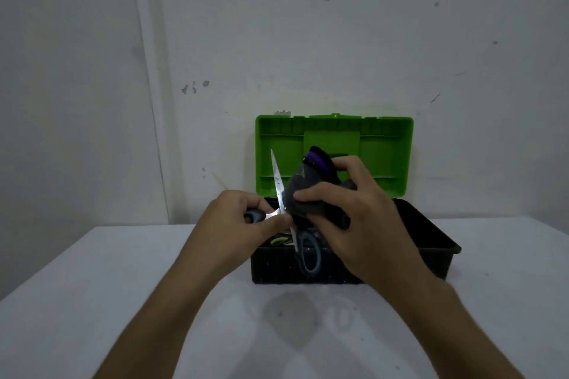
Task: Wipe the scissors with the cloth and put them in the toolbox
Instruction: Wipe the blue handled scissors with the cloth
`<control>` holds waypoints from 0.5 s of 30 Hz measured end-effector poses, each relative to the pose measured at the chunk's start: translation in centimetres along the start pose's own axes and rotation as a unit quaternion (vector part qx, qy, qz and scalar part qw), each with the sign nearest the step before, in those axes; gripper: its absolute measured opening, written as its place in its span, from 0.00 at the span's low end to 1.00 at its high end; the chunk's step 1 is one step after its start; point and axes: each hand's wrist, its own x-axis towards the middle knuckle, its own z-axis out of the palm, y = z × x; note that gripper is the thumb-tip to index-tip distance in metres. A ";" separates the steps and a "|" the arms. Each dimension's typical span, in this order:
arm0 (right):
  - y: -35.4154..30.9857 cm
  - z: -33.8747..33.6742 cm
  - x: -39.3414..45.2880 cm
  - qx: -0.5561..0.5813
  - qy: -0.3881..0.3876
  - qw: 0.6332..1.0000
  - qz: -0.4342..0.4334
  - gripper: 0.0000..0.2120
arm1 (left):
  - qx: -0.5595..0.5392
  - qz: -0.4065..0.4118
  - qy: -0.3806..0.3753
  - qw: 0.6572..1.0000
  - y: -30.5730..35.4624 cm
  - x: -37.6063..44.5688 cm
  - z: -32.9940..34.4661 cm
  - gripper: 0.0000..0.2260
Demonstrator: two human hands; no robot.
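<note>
The left hand is holding the scissors up in the air, just in front of the toolbox. Its fingers are curling around one blue-grey handle loop, and the thumb is pressing near the spot where the two blades are joining. The scissors are standing open: one shiny blade is pointing up toward the green lid, and the other blue-grey handle loop is hanging down in front of the black front wall of the box. The right hand is gripping the cloth, with the fingers curling over the top and the thumb pinching it from the front. The cloth is dark grey with a purple stripe near its top edge, and it is bunching up in the hand. It is sitting right beside the raised blade and touching it low down. The other blade is hiding behind the cloth, so its place cannot be told. The toolbox is sitting open on the white table, with its lid standing up against the pale wall. Something green and something dark are lying inside the box, but they are too dim to name.
</note>
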 end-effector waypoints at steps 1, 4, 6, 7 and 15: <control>0.3 0.5 -0.1 0.003 0.008 1.000 0.003 0.12 | 0.011 0.003 0.004 1.000 -0.1 0.0 -0.2 0.12; 1.8 1.1 -0.4 -0.016 0.051 0.998 0.015 0.11 | 0.022 0.013 -0.012 1.000 -0.3 0.1 -0.5 0.12; 2.4 0.7 -0.5 -0.032 0.077 0.996 0.024 0.11 | 0.011 0.012 -0.033 0.999 -0.5 0.1 -0.3 0.12; 2.4 0.3 -0.6 -0.037 0.083 0.996 0.021 0.12 | 0.007 0.012 -0.039 0.999 -0.5 0.2 -0.1 0.12; 2.3 0.1 -0.5 0.061 0.026 0.997 0.035 0.13 | 0.021 0.049 -0.032 0.998 -0.1 0.0 -1.0 0.10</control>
